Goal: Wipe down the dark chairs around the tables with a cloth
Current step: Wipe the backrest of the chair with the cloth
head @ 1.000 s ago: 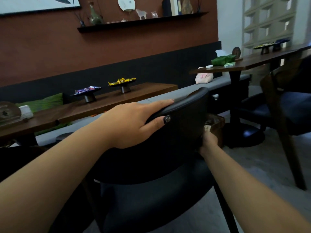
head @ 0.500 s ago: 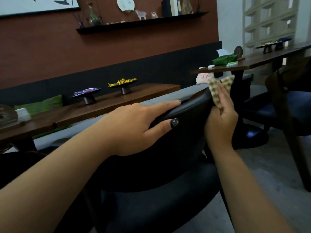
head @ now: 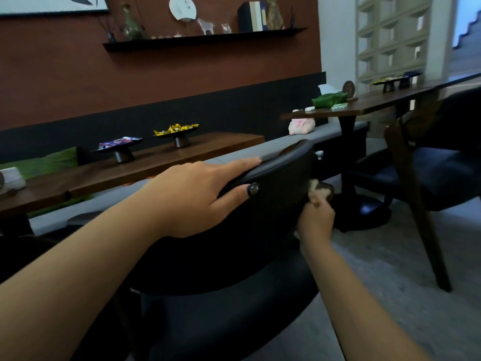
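Steadying the dark, curved, leather-backed chair [head: 260,217] in front of me, my left hand [head: 197,196] is lying flat along its top rail, fingers straight; my right hand [head: 316,220] is gripping the bunched beige checked cloth [head: 316,188] against the backrest's right edge.

Both my forearms are bare, no sleeves in view, nothing on either wrist. Left grip [head: 197,196]: thumbnail is painted dark, glossy, with a small pale design on it I can't resolve; index nail looks pale, other nails are hidden. Right grip [head: 316,221]: seen from the back only, smaller in frame, no rings or bands, nails not visible.
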A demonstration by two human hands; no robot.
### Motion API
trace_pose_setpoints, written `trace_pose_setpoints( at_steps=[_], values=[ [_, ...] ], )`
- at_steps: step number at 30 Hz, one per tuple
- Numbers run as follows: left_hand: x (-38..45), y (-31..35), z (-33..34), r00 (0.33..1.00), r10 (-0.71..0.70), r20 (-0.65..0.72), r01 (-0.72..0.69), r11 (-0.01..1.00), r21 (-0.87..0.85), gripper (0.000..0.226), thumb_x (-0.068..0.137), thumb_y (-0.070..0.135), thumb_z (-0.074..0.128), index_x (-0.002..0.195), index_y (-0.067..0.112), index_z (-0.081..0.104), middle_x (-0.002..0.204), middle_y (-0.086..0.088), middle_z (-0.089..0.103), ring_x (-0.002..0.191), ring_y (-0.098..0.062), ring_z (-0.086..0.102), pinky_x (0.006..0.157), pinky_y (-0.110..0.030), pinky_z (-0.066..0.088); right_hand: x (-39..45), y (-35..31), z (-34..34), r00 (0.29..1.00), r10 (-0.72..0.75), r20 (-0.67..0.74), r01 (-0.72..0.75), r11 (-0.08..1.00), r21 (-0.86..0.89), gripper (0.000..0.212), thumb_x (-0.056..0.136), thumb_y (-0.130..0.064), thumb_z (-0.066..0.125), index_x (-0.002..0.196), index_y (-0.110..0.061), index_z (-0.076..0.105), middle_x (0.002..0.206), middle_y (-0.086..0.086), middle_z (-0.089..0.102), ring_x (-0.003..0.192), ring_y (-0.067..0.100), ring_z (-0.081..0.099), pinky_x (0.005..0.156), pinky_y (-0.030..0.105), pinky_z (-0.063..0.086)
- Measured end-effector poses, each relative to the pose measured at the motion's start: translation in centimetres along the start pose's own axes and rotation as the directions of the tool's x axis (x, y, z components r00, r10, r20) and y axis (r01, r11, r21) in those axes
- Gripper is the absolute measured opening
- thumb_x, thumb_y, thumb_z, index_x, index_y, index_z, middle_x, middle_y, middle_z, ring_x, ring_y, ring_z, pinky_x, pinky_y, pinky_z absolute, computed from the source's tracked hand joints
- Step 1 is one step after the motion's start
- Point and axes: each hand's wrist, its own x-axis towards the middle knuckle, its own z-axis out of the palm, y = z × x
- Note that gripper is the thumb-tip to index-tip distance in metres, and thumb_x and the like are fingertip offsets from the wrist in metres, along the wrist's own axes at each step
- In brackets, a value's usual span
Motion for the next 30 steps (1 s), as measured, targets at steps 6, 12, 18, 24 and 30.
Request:
trace_pose_setpoints(
  at_steps=[6,12,18,24,30],
  values=[
    [-0.2,0.1,0.2,0.998,0.029,-0.048,-0.026,0.998,0.062,0.062,0.085,0.067,0.012,0.146,0.055,0.012,0.128,0.010,0.060,0.086,-0.009,0.055,0.069,-0.026,0.035,-1.5,-6.0,1.8,0.873,-0.483,0.067,0.487,0.870,-0.074,0.055,0.089,0.004,0.037,0.140,-0.011,0.046,0.146,0.001,0.043,0.137,0.009,0.034,0.114,0.017,0.021],
    [-0.4,0.2,0.6,0.994,0.035,-0.107,-0.023,0.994,0.108,0.057,0.091,0.067,0.010,0.146,0.052,0.017,0.129,0.008,0.060,0.095,-0.018,0.061,0.069,-0.030,0.038,2.2,-5.9,1.1,0.973,-0.225,0.057,0.230,0.968,-0.103,0.054,0.086,0.004,0.037,0.134,-0.014,0.054,0.134,0.006,0.056,0.125,0.019,0.049,0.110,0.033,0.035],
    [-0.4,0.4,0.2,0.997,0.038,-0.073,-0.032,0.997,0.075,0.060,0.087,0.067,0.015,0.145,0.051,0.019,0.125,0.009,0.061,0.089,-0.013,0.059,0.071,-0.029,0.040,8.8,-6.9,1.0,0.947,0.145,0.287,-0.064,0.960,-0.273,0.032,0.096,-0.009,0.039,0.104,-0.019,0.068,0.101,0.010,0.067,0.092,0.027,0.065,0.075,0.039,0.056],
    [-0.4,0.0,0.4,0.992,0.059,-0.108,-0.049,0.994,0.097,0.053,0.093,0.063,0.019,0.145,0.051,0.018,0.131,0.011,0.059,0.101,-0.017,0.061,0.077,-0.032,0.046,6.2,-5.0,0.5,0.972,-0.012,0.235,0.062,0.977,-0.205,0.034,0.090,0.003,0.039,0.106,-0.010,0.066,0.095,0.009,0.066,0.099,0.031,0.061,0.079,0.038,0.052],
    [-0.9,0.1,0.4,0.963,-0.046,-0.267,0.023,0.996,-0.089,0.051,0.092,0.059,0.022,0.104,0.031,0.063,0.062,0.007,0.057,0.058,-0.008,0.053,0.052,-0.032,0.036,-3.6,-5.1,1.3,0.805,-0.590,0.064,0.593,0.794,-0.135,0.057,0.085,0.006,0.037,0.140,-0.005,0.044,0.146,0.007,0.043,0.138,0.014,0.033,0.117,0.021,0.020]
  ],
)
